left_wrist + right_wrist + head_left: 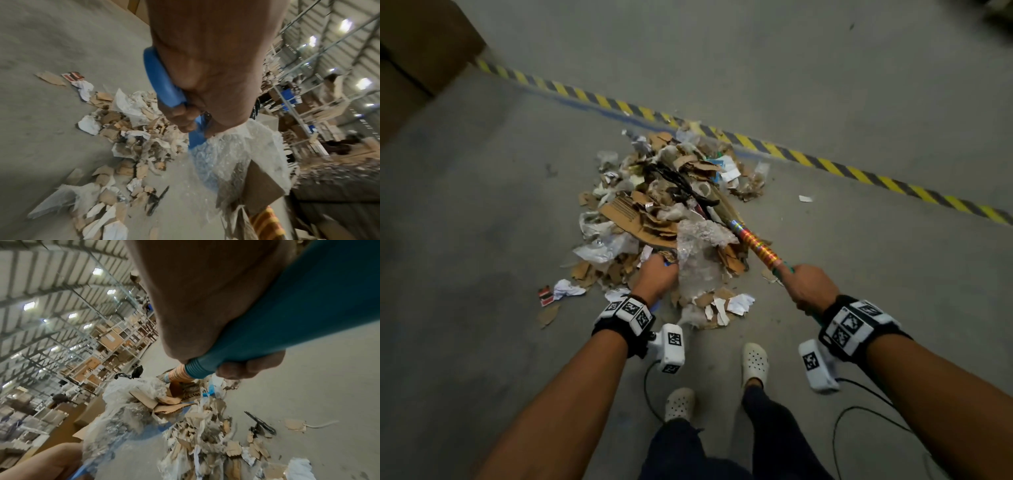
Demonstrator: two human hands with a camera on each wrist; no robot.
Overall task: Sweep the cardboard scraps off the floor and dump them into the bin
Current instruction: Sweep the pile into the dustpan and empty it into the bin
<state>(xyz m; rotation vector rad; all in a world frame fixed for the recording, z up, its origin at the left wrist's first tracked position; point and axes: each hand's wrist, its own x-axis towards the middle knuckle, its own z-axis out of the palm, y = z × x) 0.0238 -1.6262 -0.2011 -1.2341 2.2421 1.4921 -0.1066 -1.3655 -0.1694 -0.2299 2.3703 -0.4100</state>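
A heap of cardboard scraps (650, 219), paper and plastic lies on the grey floor ahead of me. My left hand (655, 275) grips the blue dustpan handle (164, 87) at the heap's near edge. Bubble wrap (700, 253) and cardboard sit on the pan and hide most of it. My right hand (806, 286) grips the teal broom handle (287, 321). Its shiny striped shaft (756, 245) runs forward into the heap, where the bristles are buried among scraps. No bin shows in any view.
Yellow-black hazard tape (756, 142) crosses the floor behind the heap. Brown cardboard boxes (421, 44) stand at the far left. Loose scraps (551, 294) lie left of the heap and a white one (805, 198) to its right. My feet (755, 359) stand just behind. Warehouse shelving (102, 345) rises beyond.
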